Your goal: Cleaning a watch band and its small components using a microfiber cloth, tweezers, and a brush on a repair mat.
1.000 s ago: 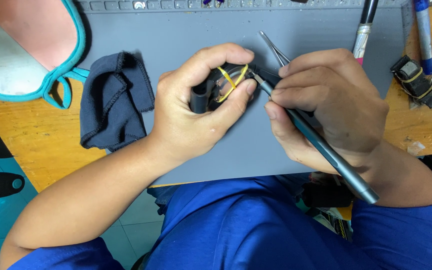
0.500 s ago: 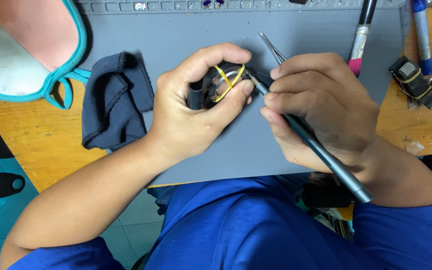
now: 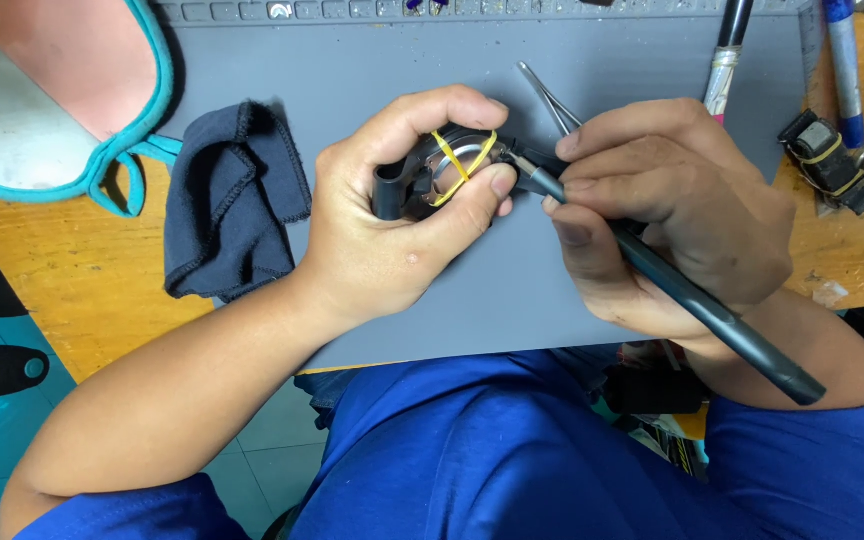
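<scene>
Screwdriver (image 3: 672, 285) tip nudged closer, right hand (image 3: 682, 220) pinching it, left hand (image 3: 402, 220) gripping banded part (image 3: 442, 172).

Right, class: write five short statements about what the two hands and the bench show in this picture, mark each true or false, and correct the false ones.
1. The left hand grips a small black part bound with a yellow rubber band. True.
2. The right hand holds a hammer. False: a slim dark screwdriver.
3. The dark cloth covers the part. False: it lies left of it.
4. The mat is grey. True.
5. The tool's tip meets the part. True.
</scene>
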